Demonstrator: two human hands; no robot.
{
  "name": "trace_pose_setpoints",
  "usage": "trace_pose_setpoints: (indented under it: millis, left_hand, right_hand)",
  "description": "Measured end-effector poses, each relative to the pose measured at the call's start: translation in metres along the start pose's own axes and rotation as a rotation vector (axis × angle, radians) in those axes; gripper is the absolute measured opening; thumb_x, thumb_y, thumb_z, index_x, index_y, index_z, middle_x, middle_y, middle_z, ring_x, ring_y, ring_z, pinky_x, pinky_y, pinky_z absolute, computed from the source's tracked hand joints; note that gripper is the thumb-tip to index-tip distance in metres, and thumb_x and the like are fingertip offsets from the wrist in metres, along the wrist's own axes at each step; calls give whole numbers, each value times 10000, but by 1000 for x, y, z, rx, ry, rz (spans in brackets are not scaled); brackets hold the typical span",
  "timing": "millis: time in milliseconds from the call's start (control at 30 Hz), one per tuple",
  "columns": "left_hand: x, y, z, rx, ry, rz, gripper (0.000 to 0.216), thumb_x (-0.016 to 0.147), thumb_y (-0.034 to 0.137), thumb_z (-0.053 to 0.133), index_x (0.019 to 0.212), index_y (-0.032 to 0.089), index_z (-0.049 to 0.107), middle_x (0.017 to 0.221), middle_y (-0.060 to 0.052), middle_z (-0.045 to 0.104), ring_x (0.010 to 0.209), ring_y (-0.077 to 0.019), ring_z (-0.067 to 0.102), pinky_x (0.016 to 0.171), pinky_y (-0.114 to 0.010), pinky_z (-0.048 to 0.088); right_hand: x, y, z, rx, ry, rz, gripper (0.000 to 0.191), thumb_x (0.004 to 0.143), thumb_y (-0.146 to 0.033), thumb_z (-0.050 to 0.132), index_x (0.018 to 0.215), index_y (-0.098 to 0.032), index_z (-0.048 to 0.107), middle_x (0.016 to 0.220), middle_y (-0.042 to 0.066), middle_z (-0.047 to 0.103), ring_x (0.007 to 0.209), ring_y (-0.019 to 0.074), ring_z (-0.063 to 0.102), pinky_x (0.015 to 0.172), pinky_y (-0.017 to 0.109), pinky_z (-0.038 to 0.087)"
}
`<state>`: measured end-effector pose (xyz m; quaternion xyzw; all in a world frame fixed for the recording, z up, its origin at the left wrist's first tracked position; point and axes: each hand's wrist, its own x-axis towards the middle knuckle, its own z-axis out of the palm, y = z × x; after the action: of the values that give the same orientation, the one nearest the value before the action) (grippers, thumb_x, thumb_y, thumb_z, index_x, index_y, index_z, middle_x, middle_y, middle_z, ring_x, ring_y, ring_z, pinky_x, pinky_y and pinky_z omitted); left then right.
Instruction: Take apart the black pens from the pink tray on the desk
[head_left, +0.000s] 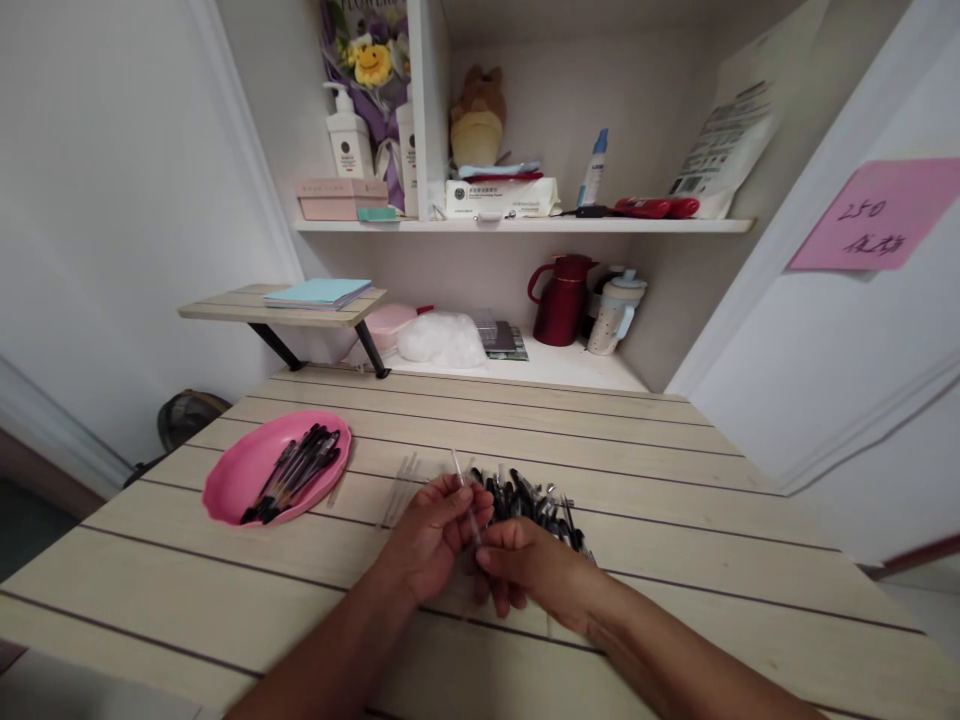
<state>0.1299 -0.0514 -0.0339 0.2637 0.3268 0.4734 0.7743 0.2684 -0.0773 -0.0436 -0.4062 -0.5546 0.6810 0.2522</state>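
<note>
Between my two hands is a clear, thin pen barrel [458, 466], slanting up and away from me. My left hand [441, 520] pinches its upper part between thumb and fingers. Lower down, the fingertips of my right hand [517, 560] close on its near end. Just beyond my hands lies a pile of black pen parts [536, 500], partly hidden by them. Several clear tubes [399, 490] lie on the table to the left of my left hand. Farther left, a pink dish [225, 490] holds several dark pens [300, 470].
The slatted wooden table [225, 600] fills the foreground. A small raised stand [247, 302] with blue paper [319, 292] is at the back left. Behind the table, a shelf unit [525, 226] holds a red jug [560, 300], a tumbler [615, 315] and a white plastic bag [442, 340].
</note>
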Motion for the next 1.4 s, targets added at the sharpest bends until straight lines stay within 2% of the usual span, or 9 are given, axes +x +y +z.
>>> trace_pose_setpoints:
  millis: [267, 433, 500, 733, 967, 1100, 1267, 1333, 1400]
  left_hand:
    - [1, -4, 1, 206, 219, 188, 231, 557, 231, 707, 640, 128, 518, 610, -2, 605, 582, -116, 583, 617, -249, 469]
    - [0, 0, 2, 182, 133, 137, 231, 559, 229, 701, 668, 123, 527, 651, -16, 612, 590, -120, 590, 591, -238, 457]
    - [0, 1, 2, 192, 118, 131, 231, 554, 223, 702, 659, 129, 520, 641, -10, 611, 588, -123, 591, 588, -241, 452]
    - [3, -8, 7, 299, 256, 291, 261, 525, 217, 712, 647, 152, 490, 521, 38, 570, 490, -88, 539, 521, -203, 413]
    - [-2, 9, 11, 196, 90, 191, 247, 540, 233, 705, 621, 148, 488, 562, 26, 573, 527, -98, 550, 535, -218, 422]
    - [-3, 5, 11, 301, 168, 273, 272, 521, 225, 719, 627, 148, 481, 512, 38, 549, 488, -92, 531, 515, -209, 410]
    - [0, -3, 15, 300, 233, 379, 265, 553, 233, 696, 646, 162, 457, 509, 44, 554, 479, -82, 514, 521, -205, 405]
    - [0, -1, 18, 270, 206, 348, 267, 549, 242, 696, 642, 162, 459, 512, 44, 552, 476, -84, 517, 507, -202, 398]
    - [-2, 4, 20, 256, 162, 299, 263, 540, 242, 701, 628, 157, 468, 516, 41, 551, 480, -87, 522, 503, -202, 396]
  right_hand:
    - [-6, -2, -10, -754, 477, -148, 200, 640, -287, 577, 541, -171, 448, 533, -9, 525, 527, 109, 481, 466, 216, 266]
    - [-5, 1, -10, -85, 48, 24, 332, 697, -498, 481, 716, -167, 474, 643, 13, 595, 461, 94, 525, 397, 186, 300]
    - [-5, 2, -9, 24, -7, 46, 341, 709, -499, 458, 704, -159, 477, 622, 19, 598, 431, 90, 523, 373, 178, 286]
    - [-11, -7, -4, -740, 449, -109, 145, 683, -269, 544, 586, -171, 500, 624, 35, 602, 589, 131, 559, 494, 211, 333]
    - [-12, -8, -8, 101, -45, 18, 416, 693, -553, 476, 728, -141, 517, 564, 6, 582, 386, 76, 497, 368, 174, 289]
    - [-13, -7, -7, -70, 73, 38, 307, 677, -448, 536, 609, -155, 473, 495, -13, 545, 365, 76, 475, 354, 175, 257]
    - [-18, -13, -4, -743, 516, -163, 161, 679, -268, 552, 578, -174, 469, 593, 12, 561, 562, 123, 518, 482, 216, 309]
    - [-19, -14, -5, -650, 477, -129, 195, 665, -290, 574, 570, -175, 449, 543, -9, 525, 514, 111, 498, 464, 211, 305]
    - [-20, -13, -7, -337, 268, -50, 230, 665, -368, 580, 627, -172, 465, 529, -28, 515, 440, 86, 476, 420, 193, 302]
